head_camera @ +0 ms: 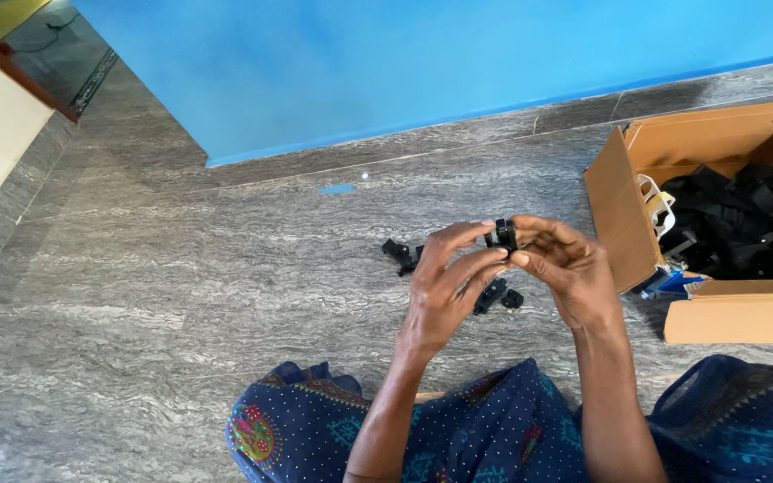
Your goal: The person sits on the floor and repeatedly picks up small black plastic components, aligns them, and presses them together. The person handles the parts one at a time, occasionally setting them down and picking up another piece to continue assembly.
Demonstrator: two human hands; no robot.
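A person sits on a grey stone floor (pixel 181 268) and holds a small black plastic part (pixel 502 235) up in front of them with both hands. The left hand (pixel 447 284) has its fingers bent in, and the thumb and first fingers pinch the left side of the part. The right hand (pixel 565 268) curls around the right side of the part, with its fingertips pressed on it too. So both hands are closed on the same little piece. The part is up in the air, just left of an open cardboard box (pixel 624 201). The box is full of more black pieces (pixel 744 224). A few loose black pieces (pixel 402 254) lie on the floor to the left of the box, under and beside the hands. Behind the box is a bright blue wall (pixel 404 63). Dark blue dotted cloth (pixel 494 429) covers the person's lap, near the box.
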